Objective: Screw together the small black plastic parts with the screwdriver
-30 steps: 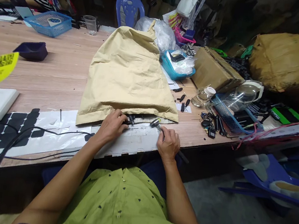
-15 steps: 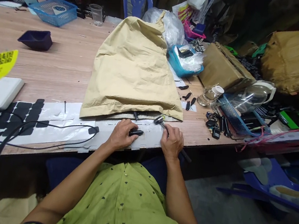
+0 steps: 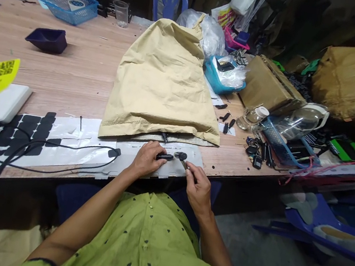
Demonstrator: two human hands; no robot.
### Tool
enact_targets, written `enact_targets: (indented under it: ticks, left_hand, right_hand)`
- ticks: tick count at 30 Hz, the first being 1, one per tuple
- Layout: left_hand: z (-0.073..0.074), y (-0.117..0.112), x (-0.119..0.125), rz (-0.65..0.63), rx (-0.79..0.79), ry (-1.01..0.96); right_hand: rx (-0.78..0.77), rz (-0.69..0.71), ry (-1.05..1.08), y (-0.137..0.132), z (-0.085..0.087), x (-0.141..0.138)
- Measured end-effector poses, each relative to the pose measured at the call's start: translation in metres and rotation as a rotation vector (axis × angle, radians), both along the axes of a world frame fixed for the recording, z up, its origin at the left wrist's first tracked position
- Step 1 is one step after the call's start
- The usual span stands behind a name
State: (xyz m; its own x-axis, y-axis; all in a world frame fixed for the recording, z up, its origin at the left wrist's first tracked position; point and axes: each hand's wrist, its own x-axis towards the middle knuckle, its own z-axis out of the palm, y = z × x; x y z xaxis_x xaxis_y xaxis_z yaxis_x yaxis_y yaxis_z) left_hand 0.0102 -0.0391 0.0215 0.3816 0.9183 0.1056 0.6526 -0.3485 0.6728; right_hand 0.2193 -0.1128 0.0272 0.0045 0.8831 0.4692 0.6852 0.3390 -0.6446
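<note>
My left hand (image 3: 146, 160) is closed on a small black part (image 3: 164, 157) and holds it down on a white sheet (image 3: 146, 164) at the near edge of the wooden table (image 3: 73, 74). A small hammer (image 3: 181, 158) is gripped by its handle in my right hand (image 3: 198, 189); its metal head rests right next to the end of the black part. Just behind both hands lies a tan cloth bag (image 3: 163, 82), with another small black piece (image 3: 164, 137) at its hem.
A black cable (image 3: 63, 145) and a panel of dark squares (image 3: 15, 132) lie to the left, beside a white box (image 3: 3, 102). Right of the bag are blue baskets (image 3: 221, 79), a cardboard box (image 3: 270, 84), black keys (image 3: 254, 150) and a glass jar (image 3: 249, 116). A dark tray (image 3: 47, 40) sits far left.
My left hand drew the black part from under the bag's hem onto the white sheet. My right hand pulled back toward me and brought the hammer head down beside the part.
</note>
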Motion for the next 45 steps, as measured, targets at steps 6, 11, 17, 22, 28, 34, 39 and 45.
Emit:
enact_targets:
  ticks: [6, 11, 17, 22, 28, 34, 39, 45]
  left_hand:
    - [0.001, 0.0, 0.002, 0.01, -0.006, 0.0]
    - [0.001, 0.0, 0.004, 0.019, 0.009, -0.011]
    - [-0.002, -0.001, 0.004, 0.033, 0.033, -0.035]
    - [-0.003, -0.002, 0.006, 0.041, 0.037, -0.047]
    - [-0.001, -0.001, 0.007, 0.044, 0.014, -0.035]
    - [-0.002, 0.0, 0.004, -0.002, 0.019, -0.017]
    - [0.0, -0.001, 0.002, -0.04, 0.023, -0.018]
    - [0.007, -0.008, -0.004, -0.136, 0.012, -0.033]
  right_hand:
    - [0.045, 0.061, -0.019, -0.002, 0.005, -0.009]
    - [0.021, 0.067, -0.028, -0.004, 0.0, -0.011]
    - [0.027, 0.085, 0.013, -0.003, 0.006, -0.019]
    - [0.029, 0.114, -0.019, -0.003, 0.005, -0.027]
    - [0.036, 0.042, -0.016, 0.005, 0.003, -0.014]
    - [0.075, -0.287, -0.235, 0.038, -0.012, 0.022]
    - [0.034, -0.439, -0.423, 0.055, -0.029, 0.031]
    - [0.031, -0.469, -0.488, 0.054, -0.03, 0.024]
